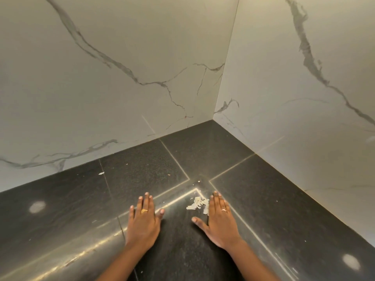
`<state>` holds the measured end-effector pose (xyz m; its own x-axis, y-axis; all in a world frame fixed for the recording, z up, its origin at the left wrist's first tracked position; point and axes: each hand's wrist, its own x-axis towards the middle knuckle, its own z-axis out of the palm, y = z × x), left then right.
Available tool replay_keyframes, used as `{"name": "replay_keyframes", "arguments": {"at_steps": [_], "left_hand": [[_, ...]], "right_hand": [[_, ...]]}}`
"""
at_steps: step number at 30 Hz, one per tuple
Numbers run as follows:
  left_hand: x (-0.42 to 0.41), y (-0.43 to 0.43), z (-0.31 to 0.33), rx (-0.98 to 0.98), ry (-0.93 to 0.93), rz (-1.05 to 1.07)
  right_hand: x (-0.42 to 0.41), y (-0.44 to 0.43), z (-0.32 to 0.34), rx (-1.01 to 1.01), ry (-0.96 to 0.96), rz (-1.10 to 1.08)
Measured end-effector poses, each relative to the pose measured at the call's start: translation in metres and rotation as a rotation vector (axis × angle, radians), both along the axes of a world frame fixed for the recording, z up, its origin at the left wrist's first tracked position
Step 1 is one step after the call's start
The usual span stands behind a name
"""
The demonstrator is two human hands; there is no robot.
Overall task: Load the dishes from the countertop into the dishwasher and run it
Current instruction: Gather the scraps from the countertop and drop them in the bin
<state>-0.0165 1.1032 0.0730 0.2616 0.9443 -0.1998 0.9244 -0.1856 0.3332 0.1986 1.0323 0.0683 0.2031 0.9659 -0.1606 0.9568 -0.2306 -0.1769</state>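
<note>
My left hand (143,222) lies flat, palm down, on a dark speckled stone countertop (60,209), fingers together and pointing away from me, with a gold ring on one finger. My right hand (220,222) lies flat the same way a little to the right, thumb spread toward the left, also with a ring. Neither hand holds anything. No dishes and no dishwasher are in view.
The countertop runs into a corner of white marble-look wall tiles (121,78) with grey veins. A patch of white flaky residue (197,202) sits on the stone just left of my right hand's fingers. Small crumbs dot the surface.
</note>
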Motion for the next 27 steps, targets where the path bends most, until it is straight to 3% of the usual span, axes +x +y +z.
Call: {"name": "replay_keyframes", "arguments": {"at_steps": [4, 6, 9, 11, 14, 18, 22, 27], "left_hand": [[0.036, 0.006, -0.003, 0.028, -0.037, -0.191], [0.052, 0.010, 0.002, -0.033, -0.043, -0.314], [0.045, 0.029, 0.009, -0.082, -0.201, -0.233], [0.018, 0.052, 0.007, -0.053, -0.245, -0.112], [-0.042, 0.095, 0.002, -0.002, -0.135, 0.106], [-0.106, 0.143, -0.001, 0.029, -0.037, 0.274], [-0.110, 0.171, -0.004, 0.044, 0.032, 0.206], [-0.044, 0.149, 0.001, 0.066, 0.021, -0.153]], "right_hand": [[-0.008, 0.028, 0.000, -0.030, 0.034, 0.217], [0.005, 0.042, 0.003, -0.025, 0.239, 0.249], [0.031, 0.059, 0.007, 0.089, 0.492, 0.088], [0.044, 0.074, 0.010, 0.069, 0.414, 0.053], [0.049, 0.101, 0.009, 0.043, 0.274, 0.107], [0.035, 0.126, 0.004, 0.069, 0.235, 0.212], [0.023, 0.127, 0.004, 0.069, 0.233, 0.287], [0.017, 0.106, 0.003, 0.048, 0.279, 0.327]]}}
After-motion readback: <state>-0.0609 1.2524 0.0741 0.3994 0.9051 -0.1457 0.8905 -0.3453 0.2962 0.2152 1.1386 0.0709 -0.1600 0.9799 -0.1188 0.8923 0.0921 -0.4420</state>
